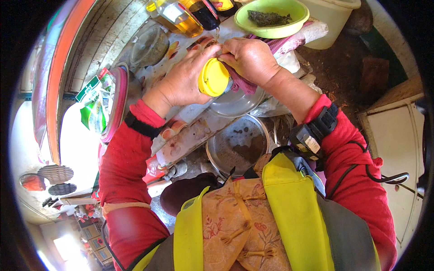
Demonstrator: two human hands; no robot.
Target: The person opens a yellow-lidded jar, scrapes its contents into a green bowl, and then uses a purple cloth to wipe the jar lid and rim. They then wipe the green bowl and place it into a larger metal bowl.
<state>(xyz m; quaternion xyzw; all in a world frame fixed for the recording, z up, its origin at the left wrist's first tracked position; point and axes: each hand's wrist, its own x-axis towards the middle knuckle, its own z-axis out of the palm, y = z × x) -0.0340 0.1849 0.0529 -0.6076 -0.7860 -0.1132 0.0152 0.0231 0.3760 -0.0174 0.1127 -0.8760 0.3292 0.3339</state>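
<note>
My left hand (184, 79) is wrapped around a small container with a round yellow lid (218, 78). The lid faces up towards me, and the hand hides most of the container's body. Pinched in my right hand (252, 61) is a maroon cloth (244, 86), which hangs down beside the container and touches its edge. The fingertips of both hands meet at the container's far side. Beneath the cloth sits a clear plastic bowl or lid (234, 106), partly covered. Closer to me, a metal basin (267, 135) holds murky, foamy water.
Past my hands stand a bottle of yellow liquid (181, 20), a dark bottle (205, 17) and a green bowl (268, 33) with dark matter inside. A clear round container (149, 47) is at the left, near a green-and-white packet (96, 105). White cabinet doors (393, 135) are at right.
</note>
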